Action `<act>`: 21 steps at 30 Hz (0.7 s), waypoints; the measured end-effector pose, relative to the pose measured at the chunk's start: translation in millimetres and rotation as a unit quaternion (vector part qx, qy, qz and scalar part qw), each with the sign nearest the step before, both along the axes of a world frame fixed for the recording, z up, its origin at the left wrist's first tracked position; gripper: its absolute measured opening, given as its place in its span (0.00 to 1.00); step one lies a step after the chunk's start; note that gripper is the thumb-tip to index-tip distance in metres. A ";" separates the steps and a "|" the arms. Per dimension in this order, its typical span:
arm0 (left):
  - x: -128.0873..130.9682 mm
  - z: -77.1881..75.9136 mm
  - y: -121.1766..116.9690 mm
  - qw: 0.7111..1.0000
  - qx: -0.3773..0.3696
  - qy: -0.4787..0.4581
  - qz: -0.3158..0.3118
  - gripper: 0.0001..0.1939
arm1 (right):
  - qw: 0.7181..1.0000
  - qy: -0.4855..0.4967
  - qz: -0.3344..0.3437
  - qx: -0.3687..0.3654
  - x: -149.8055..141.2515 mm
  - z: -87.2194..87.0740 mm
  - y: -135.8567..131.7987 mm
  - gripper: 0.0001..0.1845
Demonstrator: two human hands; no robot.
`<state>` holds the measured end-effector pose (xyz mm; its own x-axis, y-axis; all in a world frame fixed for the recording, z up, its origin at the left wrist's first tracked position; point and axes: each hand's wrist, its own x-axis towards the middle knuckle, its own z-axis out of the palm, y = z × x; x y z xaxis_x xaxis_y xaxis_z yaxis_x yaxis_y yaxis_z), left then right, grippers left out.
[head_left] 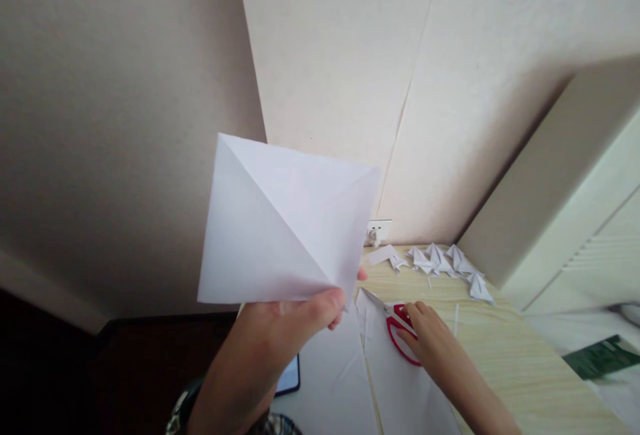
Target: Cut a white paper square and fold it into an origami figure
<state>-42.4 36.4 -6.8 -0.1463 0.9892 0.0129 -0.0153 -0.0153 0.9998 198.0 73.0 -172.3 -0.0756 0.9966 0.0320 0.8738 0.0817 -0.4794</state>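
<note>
Left hand (287, 328) pinches a white paper square (290, 221), creased but unfolded; right hand (431, 333), grip unclear, touches red-handled metal scissors (390, 311)

Two hands (287, 331) (426, 335), one creased paper square (285, 221), one pair of scissors (395, 318), one phone (289, 378), one wall socket (383, 229), at least four origami figures (437, 260).

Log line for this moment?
Left grip: holding creased paper sheet | right grip: on red-handled scissors | tabletop: folded paper pieces
</note>
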 end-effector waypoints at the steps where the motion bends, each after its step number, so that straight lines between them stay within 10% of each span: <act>1: -1.7 -1.3 1.7 1.000 0.015 -0.003 -0.019 0.05 | 1.000 0.000 0.005 -0.002 0.1 0.9 0.8 0.16; 4: -5.1 -1.9 3.4 0.996 0.059 -0.023 -0.069 0.05 | 0.999 0.029 0.022 0.017 -5.2 26.1 2.3 0.09; 9: -3.5 3.7 -3.2 0.997 0.002 0.028 -0.073 0.05 | 0.980 0.158 0.092 0.081 -31.9 117.0 -10.1 0.19; 12: -1.5 4.8 -6.3 0.992 -0.003 0.060 -0.107 0.06 | 0.905 0.379 0.154 0.118 -52.1 158.8 -20.6 0.14; 16: -1.7 2.5 -6.5 0.984 -0.017 0.142 -0.108 0.08 | 0.888 0.423 0.148 0.106 -65.4 170.8 -23.6 0.13; 21: 2.4 1.8 -5.5 0.987 -0.005 0.155 0.034 0.09 | 0.897 0.413 0.110 0.115 -63.6 157.6 -20.3 0.12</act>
<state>-40.1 30.8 -5.0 -0.2028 0.9775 0.0584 0.2927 0.0036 0.9562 134.3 52.7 -14.7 -0.1255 0.9207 0.3696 0.1785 0.3874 -0.9045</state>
